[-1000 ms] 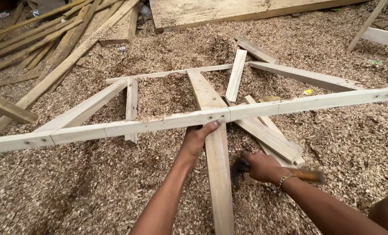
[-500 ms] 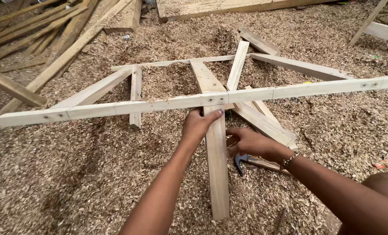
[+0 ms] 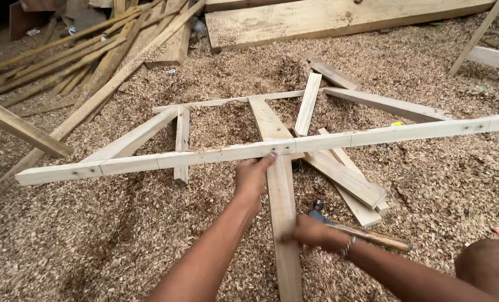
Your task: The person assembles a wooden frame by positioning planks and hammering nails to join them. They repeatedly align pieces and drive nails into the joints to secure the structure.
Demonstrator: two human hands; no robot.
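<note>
A frame of pale wooden battens lies on wood shavings. A long batten runs across it from left to right. My left hand grips this batten where it crosses a central plank that points toward me. Lower down, my right hand has its fingers curled on the plank's right edge. A hammer with a wooden handle lies on the shavings just beyond my right wrist, and the hand is not around it.
Shavings cover the ground. Loose battens are piled at the upper left, and a wide board lies along the top. Slanted frame pieces sit right of the plank. My knee shows at lower right.
My right hand put the hammer down on the shavings and has come down onto the plank's edge. My left hand has stayed at the joint. The view has shifted.
</note>
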